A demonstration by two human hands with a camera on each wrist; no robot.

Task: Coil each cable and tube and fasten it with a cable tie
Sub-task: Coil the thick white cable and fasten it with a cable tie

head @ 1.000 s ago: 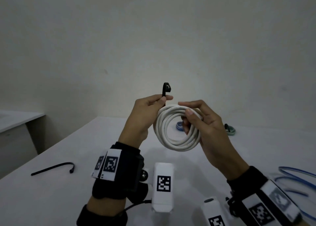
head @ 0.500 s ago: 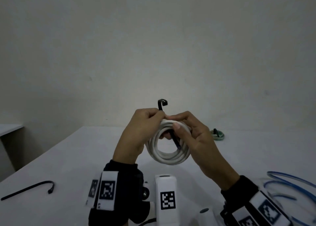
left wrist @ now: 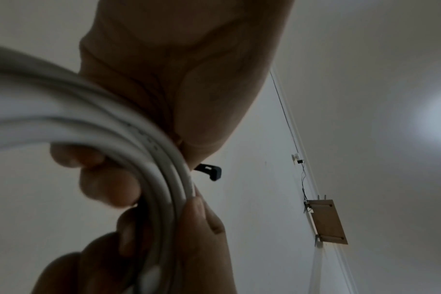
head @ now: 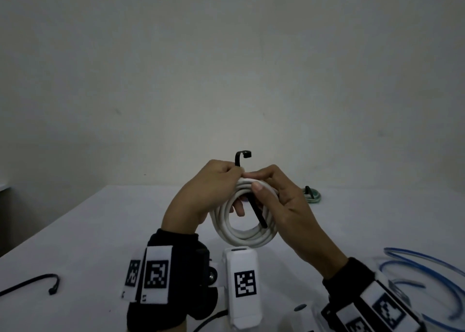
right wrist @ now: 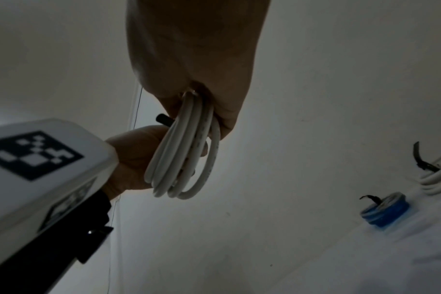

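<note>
White cable coil (head: pixel 242 227) held upright in the air above the table (head: pixel 100 231), loop opening facing the head camera, in front of the person's chest. Black cable tie (head: pixel 256 212) threaded through the loop at its top: head end (head: pixel 243 155) stands up above the knuckles and hooks toward the right; tail runs diagonally down and to the right across the opening, tip reaching the inner lower-right strands. The stretch of tie between head and tail is hidden under the fingers.

Left hand (head: pixel 203 196) fingers curled round the coil's top left, pinching the tie below its head. Right hand (head: pixel 284 206) wraps the top right strands, thumb pressed on the front of the bundle.

Left wrist view: coil blurred, close to lens. Table: spare black tie (head: pixel 30 284) far left, partly cut off; loose blue tube (head: pixel 427 276) at right, cut by the edge; a greenish tied coil (head: pixel 312 195) behind the right hand.
</note>
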